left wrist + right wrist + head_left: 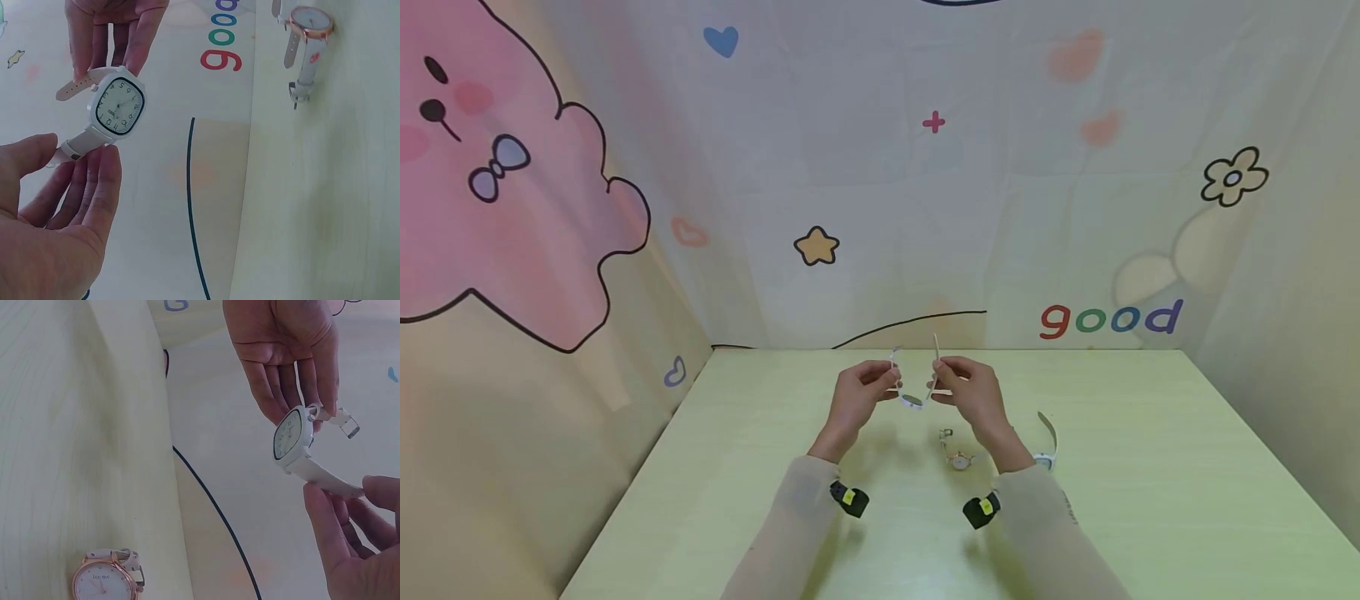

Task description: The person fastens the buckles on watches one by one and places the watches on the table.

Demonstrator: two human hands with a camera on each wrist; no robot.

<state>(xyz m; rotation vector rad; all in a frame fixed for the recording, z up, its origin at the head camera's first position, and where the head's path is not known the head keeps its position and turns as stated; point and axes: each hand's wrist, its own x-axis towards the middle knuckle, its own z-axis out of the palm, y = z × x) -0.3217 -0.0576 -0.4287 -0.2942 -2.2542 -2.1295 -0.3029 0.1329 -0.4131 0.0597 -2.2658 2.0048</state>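
Held up above the table is a white wristwatch (119, 106) with a squarish face and black numerals, its strap unfastened. My left hand (859, 396) pinches the buckle end of the strap between thumb and fingers. The other strap end, with the holes, is pinched by my right hand (972, 392). Between the two hands the watch face hangs low, tilted upward in the head view. In the right wrist view, the metal buckle (354, 432) sticks out past the left fingers.
A rose-gold round watch (959, 461) with a pale strap lies on the table (737, 500) below the right hand. Another white watch (1048, 446) lies right of the right wrist, partly hidden by the sleeve. A printed curtain (880, 183) hangs behind the table.
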